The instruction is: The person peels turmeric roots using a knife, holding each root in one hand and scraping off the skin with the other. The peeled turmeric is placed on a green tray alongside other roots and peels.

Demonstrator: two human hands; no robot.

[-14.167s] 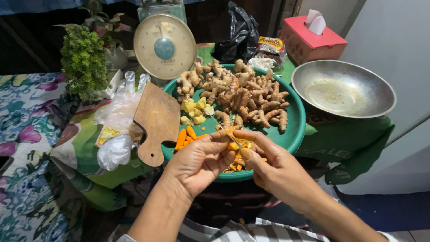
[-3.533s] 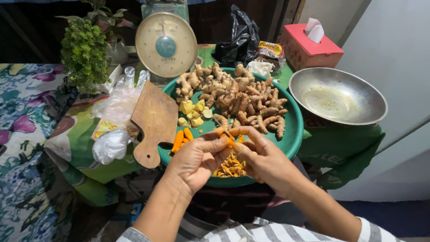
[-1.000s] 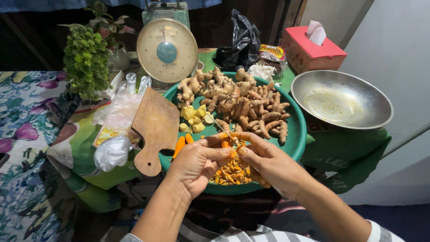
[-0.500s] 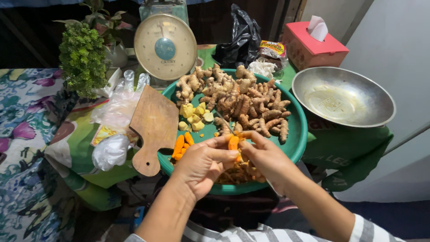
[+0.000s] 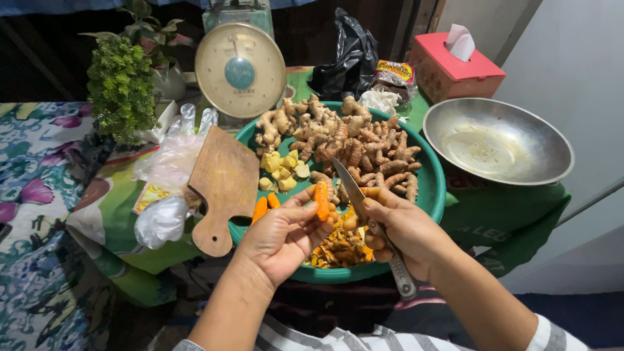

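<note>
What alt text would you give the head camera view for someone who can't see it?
A left hand holds a peeled orange root over a green basin of roots while the right hand grips a knife.

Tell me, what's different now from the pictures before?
The peel pile in the green tray has grown. The left hand now holds a bare orange root upright, lifted clear, and the right hand has the knife pointing up beside it. The cutting board, scale, metal bowl and unpeeled roots stayed put.

Roots (image 5: 354, 146) lie in the basin (image 5: 432, 188) (board (image 5: 224, 185) left, bowl (image 5: 497, 140) right).
</note>
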